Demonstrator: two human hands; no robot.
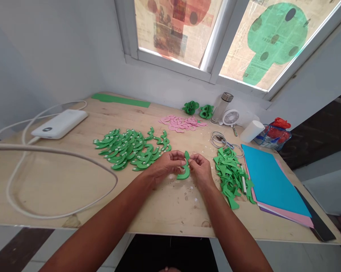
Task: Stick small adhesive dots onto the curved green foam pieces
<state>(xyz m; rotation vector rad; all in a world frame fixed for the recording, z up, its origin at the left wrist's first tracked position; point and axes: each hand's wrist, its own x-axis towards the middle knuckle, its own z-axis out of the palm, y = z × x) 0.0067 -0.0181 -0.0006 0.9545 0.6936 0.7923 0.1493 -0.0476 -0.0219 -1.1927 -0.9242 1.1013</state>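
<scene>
Pinching the green cutout (184, 175) with left hand (167, 163) and right hand (201, 168), we judged it light, bendy, best held edgewise.

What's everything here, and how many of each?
Table: one, pale, middle.
Curved cutouts: many, green, left.
Held cutout: one, green, middle.
Scraps: many, green, right.
Pen: one, white, on scraps.
Sheets: several, blue topmost, right.
Slab: one, black, far right.
Pink cutouts: many, pink, back.
Ruffled shapes: two, green, back.
Bottle: one, clear, back.
Fan: one, white, beside bottle.
Cylinder: one, white, right of fan.
Container: one, clear, back right.
Rings: several, pale, near scraps.
Device: one, white, left.
Cable: uncounted, white, left.
Strip: one, green, back left.
Window panes: two, beige, top.
Forearms: two, bare, bottom.
Left hand: one, on held cutout.
Right hand: one, on held cutout.
</scene>
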